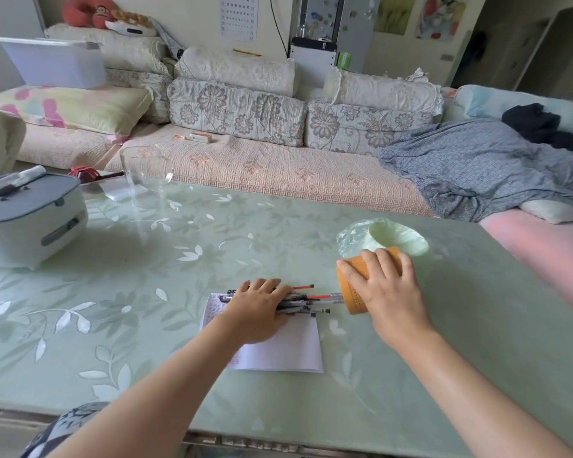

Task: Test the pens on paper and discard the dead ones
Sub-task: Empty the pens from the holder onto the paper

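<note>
A bundle of several pens [306,303], black and red, lies across the top edge of a white sheet of paper [288,347] on the green table. My left hand [257,310] lies flat over the pens, fingers spread on them. An orange cylindrical pen holder [353,294] lies tipped on its side, its mouth toward the pen tips. My right hand [389,285] grips that holder from above. Some pen tips reach to the holder's mouth.
A bin lined with a clear plastic bag [382,238] stands just behind the holder. A grey-lidded appliance [27,219] sits at the left, a clear glass jar [146,175] behind it. The table edge [212,434] runs near me; a sofa lies beyond.
</note>
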